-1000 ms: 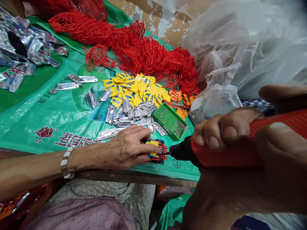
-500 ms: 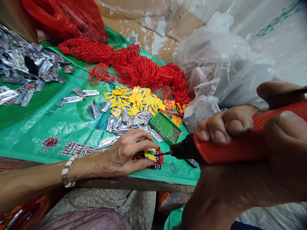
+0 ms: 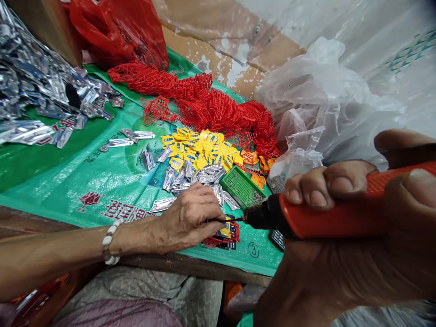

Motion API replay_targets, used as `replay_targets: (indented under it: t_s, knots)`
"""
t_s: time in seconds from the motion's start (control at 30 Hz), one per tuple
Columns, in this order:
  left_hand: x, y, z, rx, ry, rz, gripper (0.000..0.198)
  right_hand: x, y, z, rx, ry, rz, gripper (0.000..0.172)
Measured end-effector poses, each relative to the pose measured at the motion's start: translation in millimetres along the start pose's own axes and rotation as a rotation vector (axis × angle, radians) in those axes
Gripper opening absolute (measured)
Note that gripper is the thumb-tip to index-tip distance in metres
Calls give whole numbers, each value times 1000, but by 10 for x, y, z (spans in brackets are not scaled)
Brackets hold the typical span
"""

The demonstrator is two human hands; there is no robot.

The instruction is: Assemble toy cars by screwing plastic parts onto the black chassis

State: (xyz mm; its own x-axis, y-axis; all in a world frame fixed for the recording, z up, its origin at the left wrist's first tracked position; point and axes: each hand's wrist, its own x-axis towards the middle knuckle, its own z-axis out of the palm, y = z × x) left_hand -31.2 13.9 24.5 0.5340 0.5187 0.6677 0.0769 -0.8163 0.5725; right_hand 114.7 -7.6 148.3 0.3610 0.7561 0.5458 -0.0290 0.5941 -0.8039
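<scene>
My left hand (image 3: 189, 217) presses down on a small red, yellow and black plastic assembly (image 3: 227, 235) near the front edge of the green woven sheet (image 3: 68, 181). My right hand (image 3: 368, 227) grips an orange electric screwdriver (image 3: 327, 211). Its black nose and thin bit point left, and the bit tip meets the assembly right at my left fingertips. A white bead bracelet (image 3: 109, 241) circles my left wrist.
A green tray of small screws (image 3: 241, 187) sits just behind the assembly. Silver metal pieces (image 3: 190, 177), yellow parts (image 3: 200, 150) and a pile of red plastic frames (image 3: 211, 106) lie further back. Clear plastic bags (image 3: 316, 104) stand at the right, foil pieces (image 3: 37, 100) at the left.
The view has shifted, so everything sits a little lower and to the right. My left fingers have closed further over the assembly. The screwdriver bit stays at the same part.
</scene>
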Motion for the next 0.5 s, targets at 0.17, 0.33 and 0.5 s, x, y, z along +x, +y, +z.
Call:
replay_targets:
  t_s: [0.17, 0.33, 0.5]
  knots:
    - [-15, -24, 11, 52, -34, 7, 16, -30, 22, 56, -15, 5, 31, 27]
    - [-12, -34, 14, 112, -59, 3, 19, -52, 33, 71, -48, 54, 27, 41]
    - [11, -14, 11, 127, -70, -7, 19, -113, 50, -26, -177, -66, -12, 23]
